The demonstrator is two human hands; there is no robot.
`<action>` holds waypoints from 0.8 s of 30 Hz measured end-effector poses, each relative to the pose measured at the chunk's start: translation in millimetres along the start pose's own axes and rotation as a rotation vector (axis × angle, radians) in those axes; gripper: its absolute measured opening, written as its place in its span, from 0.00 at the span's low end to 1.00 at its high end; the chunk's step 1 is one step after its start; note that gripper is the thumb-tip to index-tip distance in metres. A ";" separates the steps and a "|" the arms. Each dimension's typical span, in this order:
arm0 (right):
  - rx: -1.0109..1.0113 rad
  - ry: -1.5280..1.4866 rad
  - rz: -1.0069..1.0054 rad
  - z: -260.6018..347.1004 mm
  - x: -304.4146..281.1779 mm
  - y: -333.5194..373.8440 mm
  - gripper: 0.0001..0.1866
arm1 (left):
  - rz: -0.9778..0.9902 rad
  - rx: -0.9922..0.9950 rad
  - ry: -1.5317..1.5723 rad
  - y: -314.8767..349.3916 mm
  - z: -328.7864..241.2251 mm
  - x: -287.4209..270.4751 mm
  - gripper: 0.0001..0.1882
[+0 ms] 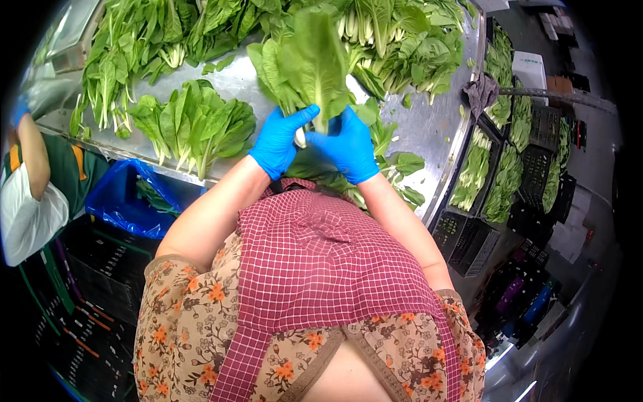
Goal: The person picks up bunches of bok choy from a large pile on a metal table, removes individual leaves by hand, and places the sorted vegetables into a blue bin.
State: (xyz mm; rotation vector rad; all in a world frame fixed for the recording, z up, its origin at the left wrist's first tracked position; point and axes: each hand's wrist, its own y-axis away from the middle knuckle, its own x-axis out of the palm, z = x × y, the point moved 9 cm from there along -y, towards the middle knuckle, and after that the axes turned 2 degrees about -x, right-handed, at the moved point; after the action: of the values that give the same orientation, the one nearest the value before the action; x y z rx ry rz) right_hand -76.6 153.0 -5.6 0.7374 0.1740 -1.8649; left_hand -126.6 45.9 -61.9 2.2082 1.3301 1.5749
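Both my hands wear blue gloves and meet in front of my apron at the near edge of the metal table. My left hand (276, 142) is closed round the pale stems of a bunch of leafy greens (271, 74), its thumb stretched across them. From the other side, my right hand (349, 146) pinches the stem base of a large upright leaf (313, 60), which is blurred. Its fingertips are partly hidden behind the stem. A neat fan of greens (194, 124) lies left of my left hand, stems toward me. Loose leaves (402, 164) lie beside my right hand.
More greens are heaped along the back of the metal table (234, 77). A blue-lined bin (127, 201) stands below its left edge, near another person's arm (33, 151). At right are black crates (469, 167) filled with greens and a dark cloth (480, 94) on the table's edge.
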 end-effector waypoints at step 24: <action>0.061 -0.046 0.181 -38.4 -3.0 -25.1 0.18 | -0.076 0.212 0.259 3.7 -59.9 -59.1 0.17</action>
State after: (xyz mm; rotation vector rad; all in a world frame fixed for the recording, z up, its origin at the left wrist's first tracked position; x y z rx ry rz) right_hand -82.5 182.9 -40.0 0.7268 0.0196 -1.7189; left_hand -177.4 -20.1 -74.6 2.0885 1.7042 1.8166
